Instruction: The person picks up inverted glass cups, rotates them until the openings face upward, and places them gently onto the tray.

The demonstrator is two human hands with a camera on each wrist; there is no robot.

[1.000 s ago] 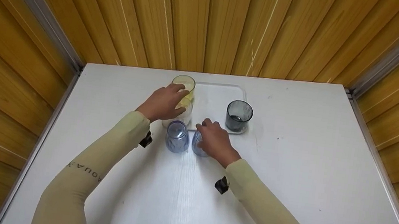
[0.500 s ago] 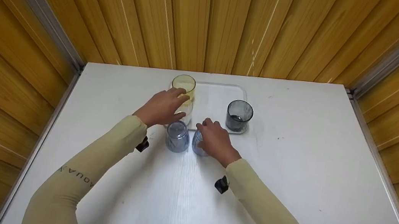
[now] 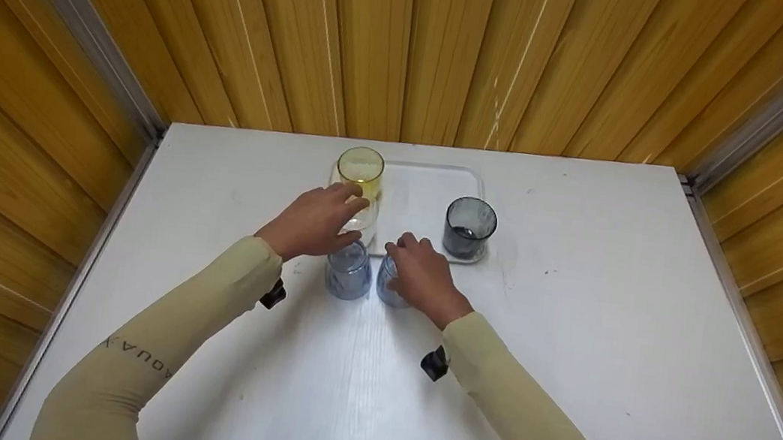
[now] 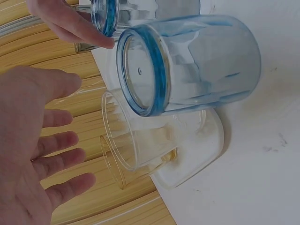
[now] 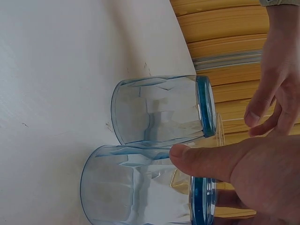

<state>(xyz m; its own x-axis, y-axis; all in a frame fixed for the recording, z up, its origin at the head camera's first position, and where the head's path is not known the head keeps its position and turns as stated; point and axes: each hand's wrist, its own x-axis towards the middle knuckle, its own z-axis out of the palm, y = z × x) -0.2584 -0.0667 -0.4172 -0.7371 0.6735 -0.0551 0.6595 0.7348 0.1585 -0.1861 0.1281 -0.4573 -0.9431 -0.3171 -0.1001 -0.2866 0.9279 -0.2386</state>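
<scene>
Two blue glasses stand upside down side by side: the left one [image 3: 347,280] and the right one [image 5: 112,192]. My right hand [image 3: 423,279] holds the right glass near its raised base, thumb on the near side and fingers around the far side. My left hand [image 3: 311,223] hovers over the left glass's base, fingers spread and apart from it in the left wrist view. Beyond that hand a clear glass [image 4: 122,126] and a yellow glass [image 3: 361,164] stand upright on a white tray [image 3: 421,194], the clear one partly hidden by the fingers.
A dark grey glass [image 3: 468,232] stands upright at the tray's front right corner. The white table [image 3: 576,312] is enclosed by wood-pattern walls [image 3: 445,45] at the back and sides.
My left hand has drawn back from the yellow and clear glasses toward me, down to the left blue glass. The right hand stays on its glass.
</scene>
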